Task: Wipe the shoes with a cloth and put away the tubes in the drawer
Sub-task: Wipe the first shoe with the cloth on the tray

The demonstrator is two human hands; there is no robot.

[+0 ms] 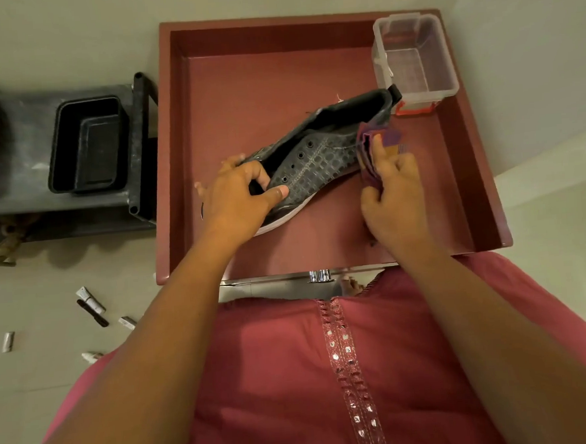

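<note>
Left hand [240, 194] grips shoe [318, 158] — right hand [391, 195] presses cloth [371, 148] against it.

Before you lies the open red wooden drawer [480, 162]. In it, the grey patterned lace-up shoe [318, 158] rests at centre; the clear plastic lidless box [412, 60] occupies its far right corner. To your left, the small white tubes [90, 299] lie on the floor; behind them, the black rectangular tub [88, 145] sits on the grey shelf [16, 149].

shoe [318, 155] toe hidden under left hand [238, 194], tubes [90, 301] labels too small
</note>
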